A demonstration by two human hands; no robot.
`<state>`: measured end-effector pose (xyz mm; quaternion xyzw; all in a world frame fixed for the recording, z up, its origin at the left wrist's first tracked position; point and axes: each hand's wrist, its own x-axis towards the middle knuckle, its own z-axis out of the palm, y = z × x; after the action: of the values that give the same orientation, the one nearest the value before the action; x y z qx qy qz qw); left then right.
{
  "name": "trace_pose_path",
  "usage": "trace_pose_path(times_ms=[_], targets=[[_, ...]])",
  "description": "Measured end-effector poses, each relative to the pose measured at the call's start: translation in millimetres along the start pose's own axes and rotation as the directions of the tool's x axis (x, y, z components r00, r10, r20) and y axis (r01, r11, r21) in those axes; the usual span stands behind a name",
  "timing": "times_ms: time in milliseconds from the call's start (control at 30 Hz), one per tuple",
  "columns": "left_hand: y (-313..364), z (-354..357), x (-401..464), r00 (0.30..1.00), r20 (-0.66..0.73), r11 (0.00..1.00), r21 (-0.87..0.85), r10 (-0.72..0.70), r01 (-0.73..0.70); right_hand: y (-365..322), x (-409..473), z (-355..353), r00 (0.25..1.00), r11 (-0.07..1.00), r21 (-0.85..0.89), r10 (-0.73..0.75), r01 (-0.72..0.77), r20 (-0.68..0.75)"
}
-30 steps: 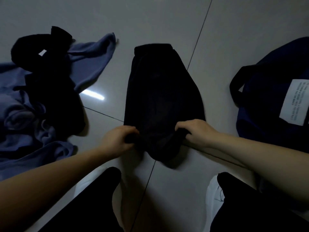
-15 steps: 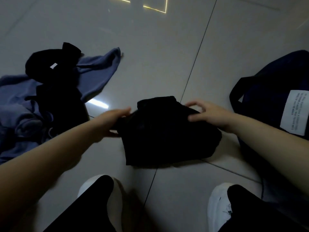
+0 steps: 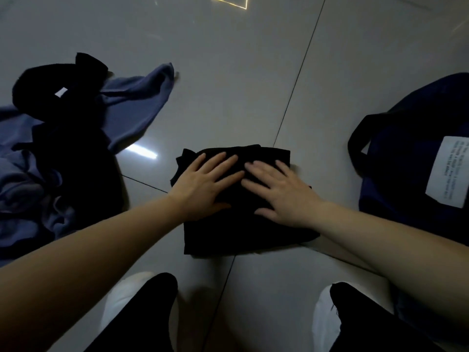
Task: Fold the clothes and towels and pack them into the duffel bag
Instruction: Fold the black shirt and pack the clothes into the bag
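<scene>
Black folded garment is lying mid-floor, both palms pressing it flat: left hand and right hand, fingers straight, gripping nothing. Navy duffel bag is sitting by the right edge.

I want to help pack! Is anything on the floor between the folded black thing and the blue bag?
Nothing visible. Only bare floor lies between the folded black garment, pressed flat under the left hand and right hand, and the duffel bag to its right.

duffel bag | white label | printed text too small to read
</scene>
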<state>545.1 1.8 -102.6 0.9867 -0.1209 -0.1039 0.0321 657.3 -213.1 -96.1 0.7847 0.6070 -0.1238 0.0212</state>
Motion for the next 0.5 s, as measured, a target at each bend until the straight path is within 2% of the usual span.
trace_pose_path(times_ms=[100,200,400,500], targets=[[-7.9,4.0,14.8,0.967,0.219,0.991,0.024,-0.132,0.13,25.3,0.5,3.8,0.948,0.97,0.074,0.207,-0.231,0.243],[-9.0,0.6,25.9,0.943,0.3,0.989,0.033,-0.146,0.143,31.4,0.7,4.1,0.911,0.955,0.104,0.228,-0.278,0.343],[-8.9,-4.9,24.7,0.93,0.32,0.983,0.026,-0.179,0.18,21.0,-9.6,-8.1,0.913,0.936,0.124,0.281,-0.328,0.296],[-2.4,-9.5,19.4,0.968,0.202,0.989,0.026,-0.15,0.148,14.7,-36.7,-18.9,0.924,0.915,0.174,0.331,-0.364,0.194]])
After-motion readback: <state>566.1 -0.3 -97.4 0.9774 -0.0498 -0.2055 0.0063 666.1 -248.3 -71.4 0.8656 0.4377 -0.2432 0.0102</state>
